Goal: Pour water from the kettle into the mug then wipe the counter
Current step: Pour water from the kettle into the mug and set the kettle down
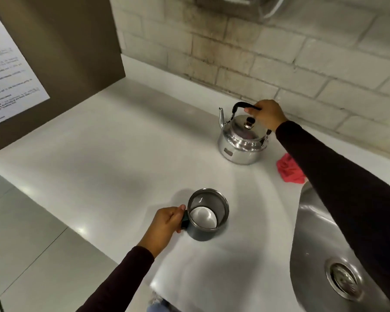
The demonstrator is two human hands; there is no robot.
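- Head view: the kettle [242, 140] stands upright on the white counter [113, 154], near the brick wall.
- The right hand [268, 114] is closed around the kettle's black handle [242, 105].
- The left hand [164, 224] grips the handle of the mug [206, 213], upright near the counter's front.
- A red cloth [289, 168] lies beside the kettle, next to the steel sink [313, 239].

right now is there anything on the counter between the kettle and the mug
No. In the head view the counter between the kettle and the mug is bare; the pink cloth lies off to the kettle's right.
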